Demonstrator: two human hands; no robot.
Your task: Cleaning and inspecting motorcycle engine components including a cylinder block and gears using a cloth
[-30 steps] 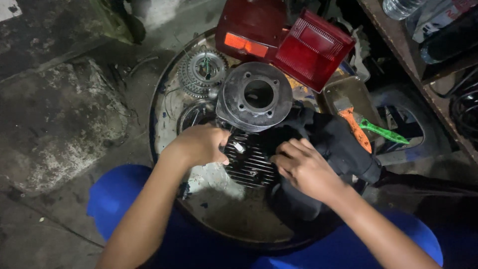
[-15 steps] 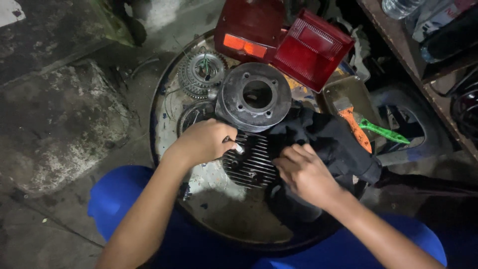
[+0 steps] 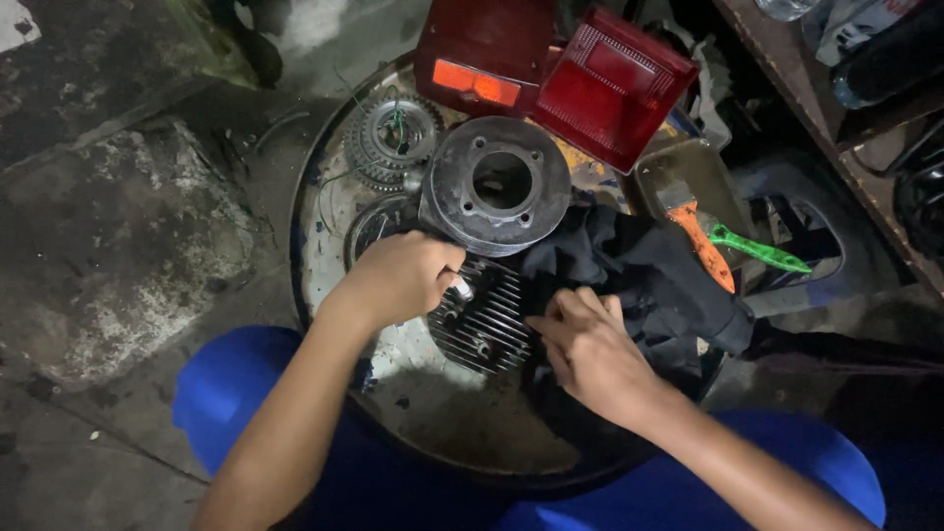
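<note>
The left hand curled around a small metal piece at the finned cylinder on the round tabletop. The right hand lay spread on the black cloth beside it.

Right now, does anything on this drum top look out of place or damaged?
Nothing looks broken. The left hand and right hand rest on the finned cylinder head beside the black rag. The two red tail-light lenses lie tilted, overhanging the drum top rim.

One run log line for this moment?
left hand: on finned cylinder head | right hand: on black cloth | base: drum top
</note>
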